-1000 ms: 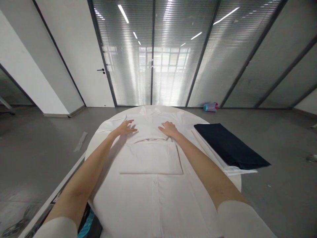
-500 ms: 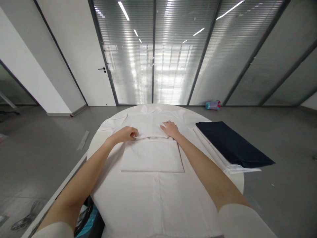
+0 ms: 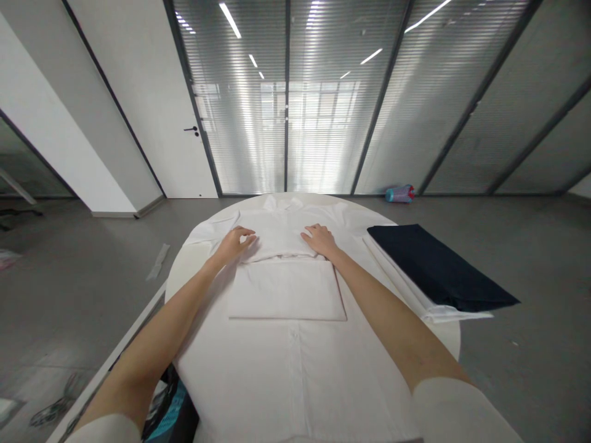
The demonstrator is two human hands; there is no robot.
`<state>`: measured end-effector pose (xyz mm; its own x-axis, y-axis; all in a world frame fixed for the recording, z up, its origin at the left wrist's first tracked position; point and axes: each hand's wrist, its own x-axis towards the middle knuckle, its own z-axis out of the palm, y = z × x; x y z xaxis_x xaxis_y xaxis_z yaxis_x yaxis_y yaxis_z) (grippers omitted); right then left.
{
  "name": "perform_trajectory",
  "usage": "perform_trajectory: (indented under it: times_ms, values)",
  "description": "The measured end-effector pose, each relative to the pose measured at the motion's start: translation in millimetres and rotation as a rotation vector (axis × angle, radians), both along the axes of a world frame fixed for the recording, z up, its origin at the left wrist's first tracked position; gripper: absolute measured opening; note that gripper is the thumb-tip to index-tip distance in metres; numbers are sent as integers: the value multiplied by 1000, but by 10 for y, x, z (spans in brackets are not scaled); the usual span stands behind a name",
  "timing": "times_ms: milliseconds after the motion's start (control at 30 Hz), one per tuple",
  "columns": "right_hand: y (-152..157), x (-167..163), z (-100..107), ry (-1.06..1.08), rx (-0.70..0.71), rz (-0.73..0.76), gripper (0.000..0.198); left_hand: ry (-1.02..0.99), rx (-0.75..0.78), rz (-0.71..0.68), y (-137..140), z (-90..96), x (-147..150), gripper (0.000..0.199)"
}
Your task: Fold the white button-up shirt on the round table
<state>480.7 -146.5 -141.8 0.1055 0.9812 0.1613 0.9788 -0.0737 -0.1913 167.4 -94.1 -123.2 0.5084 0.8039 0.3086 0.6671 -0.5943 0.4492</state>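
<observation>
Both hands are resting on the white shirt (image 3: 286,369) spread over the bench (image 3: 184,271). The left hand (image 3: 234,243) is lying loosely curled at ten o'clock, the right hand (image 3: 320,240) flat and open at two o'clock, neither gripping cloth.

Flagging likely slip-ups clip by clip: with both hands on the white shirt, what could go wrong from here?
The left hand and right hand press only the far fold of the white button-up shirt, so the smaller folded white panel may shift. The folded dark navy cloth overhangs the round white table and could slide off.

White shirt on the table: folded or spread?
Partly folded. The white shirt lies flat; a flap is doubled over it, both hands at its far edge.
</observation>
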Motion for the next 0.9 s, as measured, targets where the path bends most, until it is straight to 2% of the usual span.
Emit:
perform_trajectory:
  times_ms: [67,167,333,733,833,900]
  values:
    - [2,-3,-3,-6,13,-6,51,63,22,81,21,-116,46,49]
    - [9,-6,-8,-9,9,-14,51,206,0,110,9,-247,75,55]
    - [20,-1,-23,-8,13,-14,49,353,-8,114,-23,-285,70,62]
    - [24,17,-66,22,29,-17,48,326,-56,120,-13,-251,65,58]
    - [18,24,-42,54,58,-16,48,199,-39,116,39,-294,50,53]
    - [22,33,5,74,127,-18,48,57,12,134,96,-323,44,49]
